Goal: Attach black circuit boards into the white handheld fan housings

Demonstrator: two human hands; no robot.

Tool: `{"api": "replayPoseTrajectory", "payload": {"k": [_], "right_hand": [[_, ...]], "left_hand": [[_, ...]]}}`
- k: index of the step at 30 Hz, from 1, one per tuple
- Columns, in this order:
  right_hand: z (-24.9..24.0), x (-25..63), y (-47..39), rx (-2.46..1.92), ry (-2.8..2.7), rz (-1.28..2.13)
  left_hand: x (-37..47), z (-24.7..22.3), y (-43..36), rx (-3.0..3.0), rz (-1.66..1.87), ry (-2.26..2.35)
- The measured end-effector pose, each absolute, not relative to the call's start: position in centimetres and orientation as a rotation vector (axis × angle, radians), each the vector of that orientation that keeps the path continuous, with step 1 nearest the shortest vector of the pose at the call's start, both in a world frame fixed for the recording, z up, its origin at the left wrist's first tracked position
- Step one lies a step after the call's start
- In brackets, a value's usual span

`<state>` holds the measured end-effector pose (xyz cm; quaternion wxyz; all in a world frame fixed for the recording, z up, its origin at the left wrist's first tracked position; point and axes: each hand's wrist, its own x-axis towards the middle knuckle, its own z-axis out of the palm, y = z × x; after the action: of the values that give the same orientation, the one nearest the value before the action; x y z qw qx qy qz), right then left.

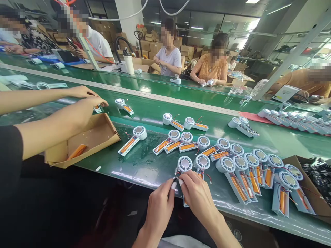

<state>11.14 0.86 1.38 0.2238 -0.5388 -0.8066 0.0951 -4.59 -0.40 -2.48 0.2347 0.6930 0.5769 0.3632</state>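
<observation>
My left hand (162,201) and my right hand (195,193) meet at the table's front edge, fingertips pinched together. Between them is a small dark part (176,179) with thin wires; its exact kind is too small to tell. Just beyond my fingers lies a white handheld fan (184,164) with a round grilled head, its handle mostly hidden under my right hand. A second handheld fan (202,162) lies close beside it, partly covered by the same hand. Several more fans (240,163) lie to the right, their opened handles showing orange batteries and loose wires.
At left, a co-worker's arms (57,120) reach over a cardboard tray (93,137) holding an orange battery (77,151). A cardboard box (294,160) of small black parts (318,172) stands at right. Fans also lie across the green table (144,165). Several people sit opposite.
</observation>
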Motion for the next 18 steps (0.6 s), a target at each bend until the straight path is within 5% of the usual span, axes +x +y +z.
{"api": "replayPoseTrajectory", "payload": {"k": [18], "right_hand": [[1.2,13.3,2.5,-1.212,-2.080,0.791]], "left_hand": [[-6.8,0.6,2.3,1.819,0.766,1.203]]}}
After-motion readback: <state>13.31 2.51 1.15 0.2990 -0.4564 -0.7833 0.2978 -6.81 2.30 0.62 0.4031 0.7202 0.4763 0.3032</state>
